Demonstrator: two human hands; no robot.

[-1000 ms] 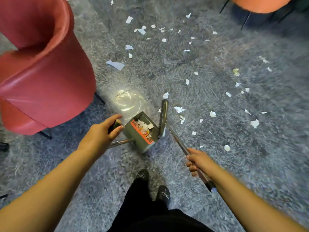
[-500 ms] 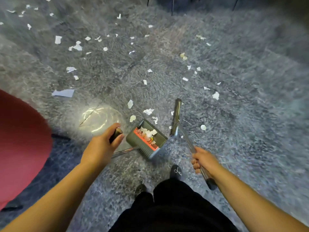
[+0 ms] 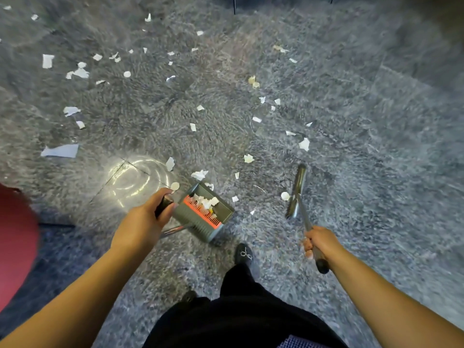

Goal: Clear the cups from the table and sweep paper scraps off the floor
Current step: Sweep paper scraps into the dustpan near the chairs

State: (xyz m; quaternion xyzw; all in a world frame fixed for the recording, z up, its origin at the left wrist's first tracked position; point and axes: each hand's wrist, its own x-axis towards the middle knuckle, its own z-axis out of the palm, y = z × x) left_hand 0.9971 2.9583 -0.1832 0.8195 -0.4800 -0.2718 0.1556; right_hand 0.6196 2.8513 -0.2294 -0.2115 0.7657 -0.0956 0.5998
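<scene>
sweeping is under way, and both hands are loaded for it. the left hand (image 3: 143,222) has its fingers curled round the black grip of the dustpan (image 3: 203,214), thumb laid along the top, so the pan hangs just beyond the knuckles with its open mouth turned up and away; that tilt looks meant to keep the white scraps already lying inside from spilling back out. the right hand (image 3: 320,243) wraps its fingers tight round the metal shaft of the broom (image 3: 297,190), the black end cap poking out behind the heel of the hand and the head reaching out ahead of the fingertips. whether the head touches the carpet (image 3: 376,146) i cannot tell. a round scrap sits right against the near side of the head, which suggests the next stroke would drag it toward the pan.

the paper scraps (image 3: 75,71) lie mostly beyond both hands, scattered across the carpet, with a few small ones in the gap between pan and broom. no cups or worktop are in view.

compared with half a second ago, the broom has swung out to the right: then its head stood close beside the pan's mouth, now the two are well apart. the red chair (image 3: 15,247) fills less of the left edge, so the view has turned rightward.
</scene>
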